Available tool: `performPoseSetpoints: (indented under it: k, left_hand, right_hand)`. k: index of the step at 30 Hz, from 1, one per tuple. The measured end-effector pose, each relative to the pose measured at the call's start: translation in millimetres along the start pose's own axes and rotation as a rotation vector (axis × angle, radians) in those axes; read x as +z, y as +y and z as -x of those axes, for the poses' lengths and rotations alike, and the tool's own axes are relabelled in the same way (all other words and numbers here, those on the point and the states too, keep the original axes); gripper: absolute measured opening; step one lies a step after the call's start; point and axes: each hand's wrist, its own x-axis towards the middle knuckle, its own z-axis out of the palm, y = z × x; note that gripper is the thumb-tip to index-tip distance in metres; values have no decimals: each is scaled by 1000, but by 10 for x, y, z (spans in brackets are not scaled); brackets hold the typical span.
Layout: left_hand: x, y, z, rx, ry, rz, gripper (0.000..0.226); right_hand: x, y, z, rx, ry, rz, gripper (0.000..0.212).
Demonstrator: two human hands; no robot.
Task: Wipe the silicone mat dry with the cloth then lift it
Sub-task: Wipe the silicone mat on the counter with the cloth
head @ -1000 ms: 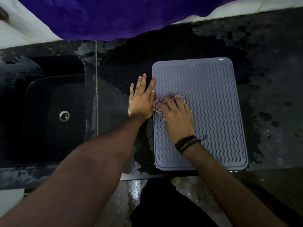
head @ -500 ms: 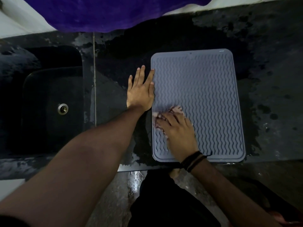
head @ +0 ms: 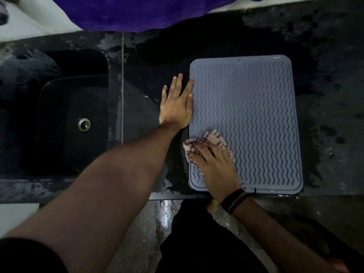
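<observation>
Grey silicone, ribbed with wavy lines, makes up the one mat (head: 246, 123) lying flat on a dark, wet-looking counter (head: 325, 95), its near edge almost at the counter's front edge. The wiping step looks to be in hand, with the lift not yet begun. The right hand (head: 214, 164) lies over the mat's near-left corner, fingers spread and pressed down on one crumpled checked cloth (head: 211, 137), which pokes out past the fingertips and slightly over the mat's left edge. The hand seems to pin the cloth more than grip it, though the light is dim and the underside of the fingers is hidden. The left hand (head: 176, 103) lies flat and empty, fingers straight and open, on the counter just beside the mat's left edge, its nearest finger touching that edge, likely steadying it. Judged from this, most of the mat's far and right area is not under the cloth, so the next move calls for sweeping the cloth across those ribs, then freeing a hand to catch an edge or corner and peel the limp mat up. Left of the mat, well apart, is one dark sink (head: 74, 123). One purple fabric (head: 137, 12) hangs beyond the mat's far edge.
</observation>
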Motion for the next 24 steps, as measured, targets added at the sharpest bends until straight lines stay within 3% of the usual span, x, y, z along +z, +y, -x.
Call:
performPoseSetpoints:
  k: [6,11,17,24]
  left_hand:
    - [32,-30,-8,4,10,3,54]
    - [22,-30,-34,-4,-3,-6,54]
    - [-6,0,11,-1,16,4,54]
    - [-3,3,22,2,13,-1,54]
  right_hand:
    - [-92,5,-157,45,198,-79,56]
    - [-46,-60,-388,48,66,-20,57]
    - [149,-88,21,11,-5,32,52]
    - [67,-115,261,-3,71,-66,50]
